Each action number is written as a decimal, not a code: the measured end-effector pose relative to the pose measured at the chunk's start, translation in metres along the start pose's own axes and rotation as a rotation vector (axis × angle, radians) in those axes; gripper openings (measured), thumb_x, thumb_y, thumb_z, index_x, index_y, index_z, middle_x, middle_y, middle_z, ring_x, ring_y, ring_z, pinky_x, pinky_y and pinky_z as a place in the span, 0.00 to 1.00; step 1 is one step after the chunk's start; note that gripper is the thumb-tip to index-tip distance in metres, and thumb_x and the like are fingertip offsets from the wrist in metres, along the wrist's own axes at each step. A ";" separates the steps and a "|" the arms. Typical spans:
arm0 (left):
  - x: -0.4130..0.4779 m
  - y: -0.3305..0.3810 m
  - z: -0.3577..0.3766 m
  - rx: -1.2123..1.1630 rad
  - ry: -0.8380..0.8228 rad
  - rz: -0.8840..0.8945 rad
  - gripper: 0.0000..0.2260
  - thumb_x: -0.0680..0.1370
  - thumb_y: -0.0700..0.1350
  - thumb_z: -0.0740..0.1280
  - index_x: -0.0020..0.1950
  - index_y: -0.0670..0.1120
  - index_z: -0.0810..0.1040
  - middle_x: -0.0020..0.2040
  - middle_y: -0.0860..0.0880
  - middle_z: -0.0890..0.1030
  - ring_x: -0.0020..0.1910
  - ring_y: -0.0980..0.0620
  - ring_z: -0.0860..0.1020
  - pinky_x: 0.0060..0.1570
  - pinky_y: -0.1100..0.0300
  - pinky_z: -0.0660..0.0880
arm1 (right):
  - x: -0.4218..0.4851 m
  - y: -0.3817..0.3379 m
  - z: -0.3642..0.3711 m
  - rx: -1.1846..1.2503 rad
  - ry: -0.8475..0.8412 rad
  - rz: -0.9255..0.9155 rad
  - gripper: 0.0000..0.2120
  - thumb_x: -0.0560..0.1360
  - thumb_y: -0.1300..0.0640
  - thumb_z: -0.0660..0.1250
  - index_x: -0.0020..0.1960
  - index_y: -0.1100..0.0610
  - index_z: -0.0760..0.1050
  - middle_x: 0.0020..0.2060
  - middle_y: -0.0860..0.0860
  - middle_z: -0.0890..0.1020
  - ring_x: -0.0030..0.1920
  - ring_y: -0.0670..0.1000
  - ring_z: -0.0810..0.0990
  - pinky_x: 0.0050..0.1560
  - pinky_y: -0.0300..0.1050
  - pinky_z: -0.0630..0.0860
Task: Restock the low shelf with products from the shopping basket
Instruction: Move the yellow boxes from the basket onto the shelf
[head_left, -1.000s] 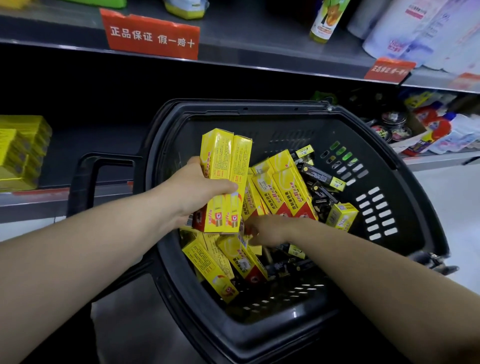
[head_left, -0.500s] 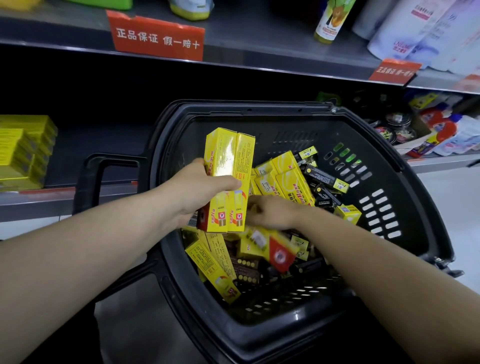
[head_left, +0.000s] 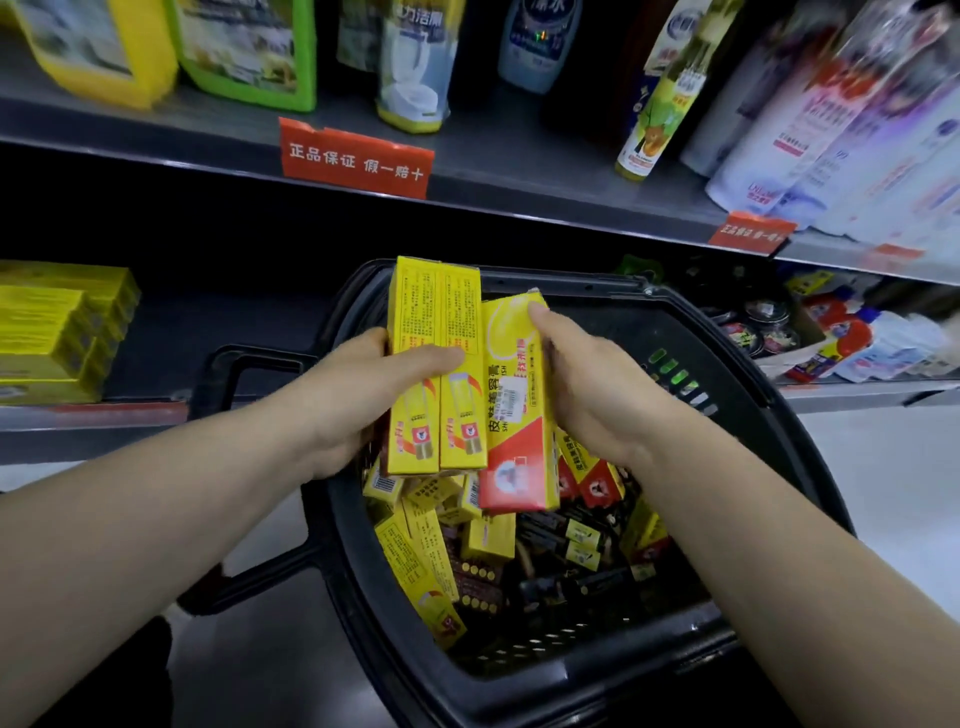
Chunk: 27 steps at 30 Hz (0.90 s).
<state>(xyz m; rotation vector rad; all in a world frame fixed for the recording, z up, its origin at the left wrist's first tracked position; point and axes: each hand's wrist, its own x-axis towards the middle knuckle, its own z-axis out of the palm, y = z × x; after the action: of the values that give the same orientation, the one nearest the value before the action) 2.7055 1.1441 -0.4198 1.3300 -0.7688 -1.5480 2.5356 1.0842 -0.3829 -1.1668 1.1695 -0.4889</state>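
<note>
The low shelf (head_left: 208, 338) lay dark behind the shopping basket (head_left: 675, 312), with a stack of yellow cartons (head_left: 57, 332) at its left end. The basket was black slotted plastic, heaped with loose cartons. Your left hand (head_left: 353, 395) clasped two slim yellow boxes (head_left: 436, 364) upright above it, and your right hand (head_left: 587, 395) gripped a third box (head_left: 519, 405) just beside them. The card looked glossy, slick and square-edged. I judged that a loose squeeze could let one slide out and drop back.
</note>
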 end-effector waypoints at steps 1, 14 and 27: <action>-0.005 0.001 -0.005 0.003 -0.005 0.014 0.22 0.69 0.49 0.72 0.60 0.46 0.74 0.43 0.48 0.86 0.38 0.50 0.84 0.32 0.60 0.78 | -0.004 -0.004 0.004 0.057 -0.051 -0.003 0.22 0.80 0.46 0.54 0.67 0.59 0.70 0.59 0.57 0.80 0.59 0.57 0.79 0.60 0.52 0.74; -0.040 0.018 -0.105 -0.039 -0.035 0.013 0.23 0.62 0.51 0.73 0.55 0.50 0.80 0.49 0.43 0.85 0.46 0.42 0.84 0.42 0.49 0.81 | 0.038 -0.042 0.094 0.009 -0.155 -0.073 0.15 0.78 0.48 0.62 0.64 0.44 0.67 0.37 0.46 0.84 0.38 0.47 0.82 0.42 0.44 0.80; -0.051 0.011 -0.261 -0.169 0.285 -0.111 0.19 0.61 0.46 0.75 0.49 0.42 0.79 0.39 0.39 0.84 0.36 0.38 0.83 0.35 0.37 0.79 | 0.104 -0.065 0.203 -0.054 -0.413 -0.176 0.18 0.61 0.62 0.62 0.50 0.57 0.78 0.39 0.51 0.84 0.39 0.49 0.81 0.40 0.41 0.77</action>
<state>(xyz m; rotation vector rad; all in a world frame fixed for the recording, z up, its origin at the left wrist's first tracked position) 2.9608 1.2141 -0.4470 1.4453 -0.3847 -1.4322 2.7719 1.0665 -0.3837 -1.3482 0.7322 -0.3281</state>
